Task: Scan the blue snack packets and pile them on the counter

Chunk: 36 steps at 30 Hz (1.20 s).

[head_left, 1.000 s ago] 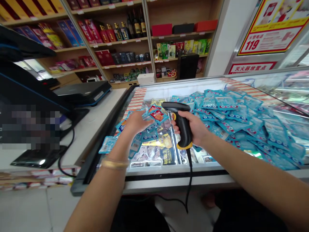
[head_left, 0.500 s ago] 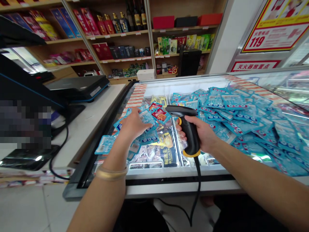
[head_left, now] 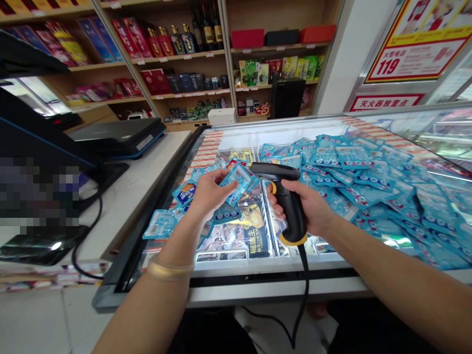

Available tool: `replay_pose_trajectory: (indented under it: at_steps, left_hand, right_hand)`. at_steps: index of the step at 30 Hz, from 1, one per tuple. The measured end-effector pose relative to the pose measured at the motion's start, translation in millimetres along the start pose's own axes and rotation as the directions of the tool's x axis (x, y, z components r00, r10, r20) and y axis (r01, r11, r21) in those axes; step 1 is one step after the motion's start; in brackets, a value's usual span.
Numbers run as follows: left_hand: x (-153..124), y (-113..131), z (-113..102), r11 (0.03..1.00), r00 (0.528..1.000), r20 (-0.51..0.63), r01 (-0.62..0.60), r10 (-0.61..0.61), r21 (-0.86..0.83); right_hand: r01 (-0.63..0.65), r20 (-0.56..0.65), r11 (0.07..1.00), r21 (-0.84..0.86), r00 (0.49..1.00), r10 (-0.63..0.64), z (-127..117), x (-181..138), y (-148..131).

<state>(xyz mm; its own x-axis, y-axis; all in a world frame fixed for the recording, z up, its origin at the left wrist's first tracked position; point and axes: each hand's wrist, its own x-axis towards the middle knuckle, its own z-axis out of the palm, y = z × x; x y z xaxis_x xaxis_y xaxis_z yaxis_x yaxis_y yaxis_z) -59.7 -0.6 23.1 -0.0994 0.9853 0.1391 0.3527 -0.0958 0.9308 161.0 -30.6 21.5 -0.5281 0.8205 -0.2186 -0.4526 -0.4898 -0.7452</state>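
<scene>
My left hand (head_left: 210, 194) pinches a small blue packet (head_left: 238, 182) and holds it tilted just in front of the scanner's head. My right hand (head_left: 308, 206) grips the handle of a black barcode scanner (head_left: 285, 191) with yellow trim, its cable hanging down over the freezer's front edge. Both hands hover above the glass lid of a chest freezer (head_left: 258, 275). A small group of blue packets (head_left: 173, 216) lies under and left of my left hand. A large heap of the same blue packets (head_left: 361, 177) covers the lid to the right of the scanner.
A white counter (head_left: 140, 187) on the left carries a black screen (head_left: 37, 162), cables and a flat black device (head_left: 118, 135). Wooden shelves (head_left: 206, 54) with boxes and bottles line the back wall. Red and yellow signs (head_left: 416, 44) hang at upper right.
My left hand has lifted one blue packet off the small group and turned it up toward the scanner head. The right hand with the scanner has barely moved.
</scene>
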Motion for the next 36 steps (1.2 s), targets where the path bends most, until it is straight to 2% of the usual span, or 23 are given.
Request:
replay_pose_trajectory:
  at_steps: [5, 11, 18, 21, 24, 26, 29, 31, 36]
  left_hand:
    - [-2.7, 4.5, 2.1, 0.998, 0.999, 0.003, -0.044, 0.044, 0.05]
    - [-3.8, 8.8, 2.1, 0.997, 0.999, 0.034, -0.042, 0.04, 0.061]
    - [-2.4, 2.3, 3.6, 0.99, 0.998, 0.015, -0.056, 0.055, 0.127]
    - [-1.2, -2.0, 5.8, 0.997, 0.998, -0.02, -0.055, 0.056, 0.044]
    - [1.1, -0.2, 10.2, 0.993, 0.995, -0.1, 0.012, -0.024, -0.119]
    - [4.6, 6.4, 15.4, 0.977, 0.994, -0.09, 0.042, -0.062, -0.211]
    - [13.3, 23.8, 30.7, 0.966, 0.999, -0.037, 0.004, -0.014, -0.257]
    - [20.3, 38.8, 48.0, 0.967, 0.999, 0.013, -0.036, 0.04, -0.253]
    - [37.0, 80.1, 113.2, 0.968, 0.985, 0.117, -0.097, 0.127, -0.232]
  right_hand:
    - [-0.017, 0.017, 1.0, -0.013, 1.0, 0.017, 0.0, 0.3, 2.9]
    - [-0.017, -0.006, 0.999, -0.033, 1.0, 0.016, 0.2, 2.1, 4.4]
    - [-0.012, 0.011, 0.999, -0.038, 1.0, 0.012, -1.7, 3.3, 6.5]
    - [-0.018, 0.028, 1.0, -0.024, 0.999, 0.019, -1.6, 5.1, 6.7]
    - [0.001, 0.022, 1.0, 0.016, 1.0, -0.002, 0.4, 5.1, 1.3]
    - [0.033, 0.002, 0.998, 0.044, 0.999, -0.033, 0.4, 2.0, -7.1]
    - [0.127, -0.048, 0.99, 0.06, 0.991, -0.125, -7.0, -9.4, -26.2]
    - [0.218, -0.095, 0.975, 0.051, 0.973, -0.212, -18.2, -21.8, -41.5]
    - [0.389, -0.241, 0.921, 0.016, 0.895, -0.374, -59.7, -62.8, -78.2]
